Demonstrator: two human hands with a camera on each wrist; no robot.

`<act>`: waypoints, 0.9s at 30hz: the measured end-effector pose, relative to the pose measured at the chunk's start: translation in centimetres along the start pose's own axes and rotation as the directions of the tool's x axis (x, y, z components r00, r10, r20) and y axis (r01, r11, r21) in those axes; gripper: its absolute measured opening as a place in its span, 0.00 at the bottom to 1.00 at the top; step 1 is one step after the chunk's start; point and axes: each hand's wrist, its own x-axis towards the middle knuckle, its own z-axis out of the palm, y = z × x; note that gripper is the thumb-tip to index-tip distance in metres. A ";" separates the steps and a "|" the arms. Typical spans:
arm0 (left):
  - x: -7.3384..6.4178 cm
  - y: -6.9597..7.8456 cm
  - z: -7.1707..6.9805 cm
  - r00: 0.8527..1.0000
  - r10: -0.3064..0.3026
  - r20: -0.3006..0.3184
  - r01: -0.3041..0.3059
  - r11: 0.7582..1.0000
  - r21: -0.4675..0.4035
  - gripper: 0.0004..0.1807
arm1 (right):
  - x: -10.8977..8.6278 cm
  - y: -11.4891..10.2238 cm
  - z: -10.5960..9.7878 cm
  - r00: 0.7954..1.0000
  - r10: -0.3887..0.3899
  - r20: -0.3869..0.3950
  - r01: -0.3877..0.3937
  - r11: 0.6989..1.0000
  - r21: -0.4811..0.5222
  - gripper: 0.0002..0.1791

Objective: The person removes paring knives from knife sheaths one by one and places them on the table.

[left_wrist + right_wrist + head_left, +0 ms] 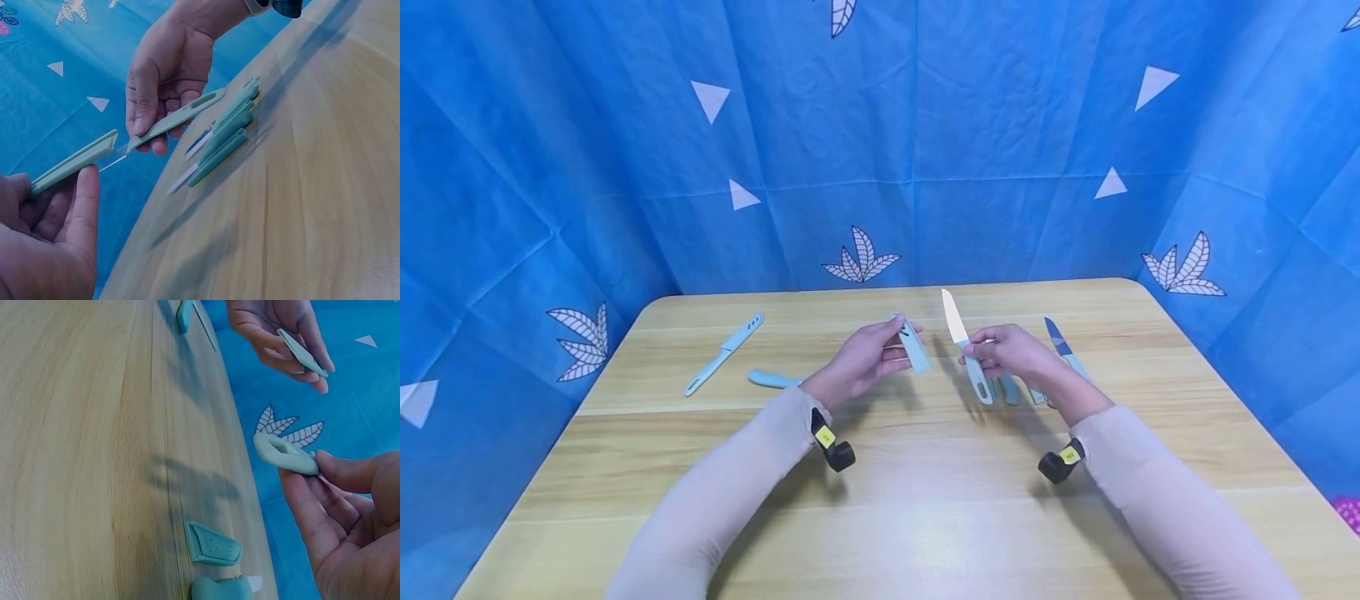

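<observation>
Paring knife [959, 333] raised above the table in the right hand [1006, 350], thumb and fingers pinching its pale-blue handle, blade pointing past the fingertips. Beyond both hands' fingers hangs a blue curtain [850, 125] printed with leaves and white triangles; beneath them spreads the wood-grain table [910, 525]. Pale sleeves [722, 500] run back from the wrists. Well left of the left fingers lies a slender pale-blue utensil [724, 355] with small slots toward one end; right of the right fingers, a dark-bladed knife [1058, 339]. Nearer the left fingers, a blue handle [771, 379] shows beside the forearm. Under the right fingers lie partly hidden pale-blue pieces [1011, 392]. Left hand [871, 354] holds a blade cover [916, 348] between thumb and fingers, near the paring knife's blade but apart from it.
</observation>
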 end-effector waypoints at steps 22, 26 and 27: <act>2.4 -0.6 0.8 0.998 -0.061 0.025 0.059 0.995 0.086 0.24 | 0.9 0.7 -0.2 1.000 0.022 -0.005 -0.022 0.999 -0.032 0.18; 2.9 -1.0 0.7 0.998 -0.062 0.024 0.060 0.993 0.098 0.26 | 1.3 0.9 -0.3 0.999 0.034 -0.013 -0.035 0.999 -0.029 0.18; 3.0 -1.1 0.7 0.998 -0.059 0.022 0.057 0.993 0.103 0.26 | 1.4 0.9 -0.3 0.999 0.038 -0.016 -0.038 0.999 -0.027 0.18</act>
